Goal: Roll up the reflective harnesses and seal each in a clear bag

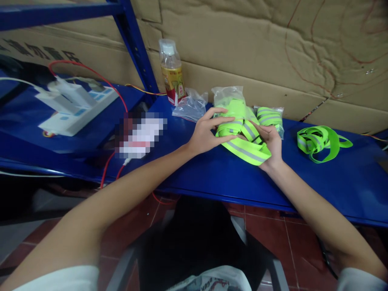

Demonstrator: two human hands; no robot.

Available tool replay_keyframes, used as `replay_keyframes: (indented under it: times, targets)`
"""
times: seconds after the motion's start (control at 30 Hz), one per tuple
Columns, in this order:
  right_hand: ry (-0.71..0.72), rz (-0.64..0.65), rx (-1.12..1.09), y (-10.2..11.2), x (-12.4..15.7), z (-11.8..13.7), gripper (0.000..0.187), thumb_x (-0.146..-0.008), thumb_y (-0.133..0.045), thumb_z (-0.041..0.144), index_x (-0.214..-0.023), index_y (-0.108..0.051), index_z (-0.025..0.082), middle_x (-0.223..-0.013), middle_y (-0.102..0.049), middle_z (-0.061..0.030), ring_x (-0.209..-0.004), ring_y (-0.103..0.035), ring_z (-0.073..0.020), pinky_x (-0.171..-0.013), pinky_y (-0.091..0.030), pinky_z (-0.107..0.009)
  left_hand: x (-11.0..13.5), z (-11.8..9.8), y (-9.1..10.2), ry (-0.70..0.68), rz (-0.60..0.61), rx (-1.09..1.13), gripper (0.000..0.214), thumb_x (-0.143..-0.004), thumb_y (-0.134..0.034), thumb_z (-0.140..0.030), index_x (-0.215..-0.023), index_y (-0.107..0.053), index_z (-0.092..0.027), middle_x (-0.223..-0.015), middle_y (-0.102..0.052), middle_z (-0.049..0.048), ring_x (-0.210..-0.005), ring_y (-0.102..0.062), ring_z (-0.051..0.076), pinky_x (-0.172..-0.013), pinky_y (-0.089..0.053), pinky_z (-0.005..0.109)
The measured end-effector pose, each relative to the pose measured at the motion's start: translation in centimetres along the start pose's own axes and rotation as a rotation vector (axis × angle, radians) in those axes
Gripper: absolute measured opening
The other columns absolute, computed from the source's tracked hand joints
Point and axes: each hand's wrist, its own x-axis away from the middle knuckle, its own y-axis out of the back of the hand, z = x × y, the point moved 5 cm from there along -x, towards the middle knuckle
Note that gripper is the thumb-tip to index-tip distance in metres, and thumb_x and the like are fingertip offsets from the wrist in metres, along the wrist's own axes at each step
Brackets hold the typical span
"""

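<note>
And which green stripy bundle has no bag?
The loose bundle at far right. The held bundle has a clear bag at its top; the bagged bundle sits behind the right hand.

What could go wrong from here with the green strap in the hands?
The green strap might unwind or snag, since a length of it juts out below the rest, between the left hand and the right hand.
The clear bag looks crumpled, so it could bunch up against the strap.
The bottle stands beyond the left hand; a wide sweep might knock it over.
</note>
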Motion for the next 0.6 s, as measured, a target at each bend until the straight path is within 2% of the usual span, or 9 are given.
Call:
replay_keyframes:
  times: [0.07,0.13,0.23,0.33,0.43,0.5,0.6]
  targets:
    - [0.013,0.016,-0.005,-0.6,0.3,0.6,0.059,-0.083,-0.066,0.070,-0.127,-0.071,0.031,-0.136,-0.076,-0.0043,-0.137,-0.065,-0.0393,-0.108,-0.060,-0.060,0.1,0.2,0.0,0.048,-0.024,-0.010,0.051,-0.089,-0.084,-0.054,-0.132,-0.076,-0.026,-0.142,-0.064,0.0121,-0.114,-0.072,0.024,-0.081,-0.066,0.034]
    - [0.007,0.035,0.012,-1.1,0.6,0.9,0.059,-0.080,-0.075,0.061,-0.130,-0.068,0.031,-0.137,-0.076,-0.0042,-0.137,-0.066,-0.0379,-0.111,-0.058,-0.058,0.1,0.2,0.1,0.063,-0.035,-0.037,0.050,-0.091,-0.082,-0.053,-0.132,-0.076,-0.026,-0.141,-0.064,0.0118,-0.111,-0.073,0.023,-0.079,-0.066,0.034]
    - [-0.064,0.073,0.045,-1.2,0.5,0.6,0.070,-0.071,-0.085,0.038,-0.137,-0.064,0.032,-0.132,-0.079,-0.0043,-0.133,-0.070,-0.0371,-0.112,-0.058,-0.059,0.0,0.1,0.3,-0.002,-0.022,-0.103,0.044,-0.092,-0.081,-0.047,-0.130,-0.076,-0.026,-0.142,-0.066,0.0111,-0.120,-0.071,0.026,-0.093,-0.066,0.041]
    - [-0.168,0.099,0.038,-0.5,-0.1,0.3,0.071,-0.069,-0.082,0.026,-0.138,-0.064,0.029,-0.123,-0.082,-0.0060,-0.127,-0.074,-0.0379,-0.110,-0.060,-0.061,0.0,0.2,0.3,-0.096,0.015,-0.160,0.042,-0.092,-0.080,-0.039,-0.132,-0.076,-0.026,-0.145,-0.066,0.0111,-0.128,-0.069,0.027,-0.105,-0.063,0.045]
    - [-0.251,0.121,0.083,0.5,-0.4,0.5,0.066,-0.074,-0.085,0.033,-0.137,-0.067,0.026,-0.123,-0.082,-0.0091,-0.124,-0.076,-0.0383,-0.108,-0.063,-0.058,0.0,0.6,0.4,-0.136,0.014,-0.150,0.041,-0.092,-0.079,-0.033,-0.132,-0.077,-0.025,-0.145,-0.067,0.0107,-0.125,-0.071,0.026,-0.103,-0.064,0.042]
    - [-0.280,0.168,0.141,1.2,-0.3,0.9,0.070,-0.077,-0.088,0.044,-0.142,-0.066,0.026,-0.132,-0.079,-0.0108,-0.128,-0.074,-0.0379,-0.109,-0.063,-0.055,0.0,0.7,0.5,-0.130,-0.003,-0.141,0.041,-0.090,-0.080,-0.030,-0.130,-0.078,-0.025,-0.143,-0.068,0.0099,-0.123,-0.072,0.025,-0.101,-0.064,0.040]
    - [-0.269,0.251,0.255,2.3,0.2,1.6,0.104,-0.069,-0.097,0.046,-0.161,-0.048,0.031,-0.157,-0.064,-0.0111,-0.146,-0.061,-0.0377,-0.114,-0.060,-0.049,0.0,0.7,0.7,-0.079,-0.028,-0.150,0.040,-0.088,-0.081,-0.024,-0.128,-0.080,-0.026,-0.141,-0.071,0.0086,-0.119,-0.073,0.023,-0.101,-0.064,0.038]
